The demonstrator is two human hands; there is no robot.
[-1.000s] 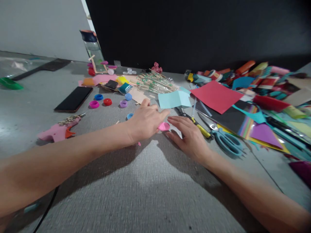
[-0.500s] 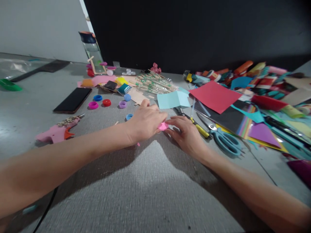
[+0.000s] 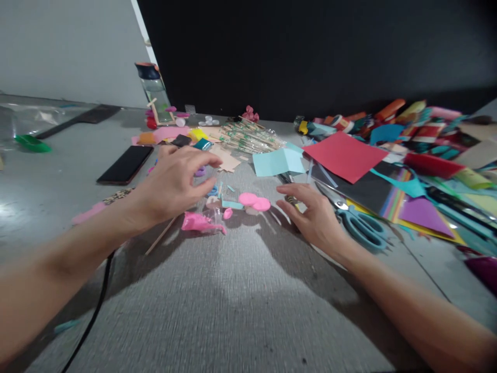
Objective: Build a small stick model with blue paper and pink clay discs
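Note:
My left hand [image 3: 173, 178] hovers above the left side of the work area, its fingers apart and curved, holding nothing. Two flat pink clay-like discs [image 3: 263, 205] lie overlapping between my hands, at the end of a light blue strip [image 3: 232, 204]. Beside them sit a small pink lump [image 3: 228, 213] and a crumpled pink packet [image 3: 198, 221]. My right hand [image 3: 308, 210] is open just right of the discs, thumb and fingers parted, partly covering a yellow-and-black tool. Behind my left hand, bottle caps [image 3: 200, 171] are partly hidden. A thin wooden stick [image 3: 160, 237] lies under my left wrist.
Blue-handled scissors [image 3: 363, 225] lie right of my right hand, near red paper [image 3: 345, 155] and folded light blue paper [image 3: 277, 161]. A phone [image 3: 125, 164], a partly covered pink glue gun [image 3: 93, 211] and a black cable [image 3: 99, 300] are left. A bottle [image 3: 153, 85] stands behind.
My left hand has lifted off the pink piece and moved left. My right hand has drawn slightly right and let go. The pink discs, packet and stick are now uncovered.

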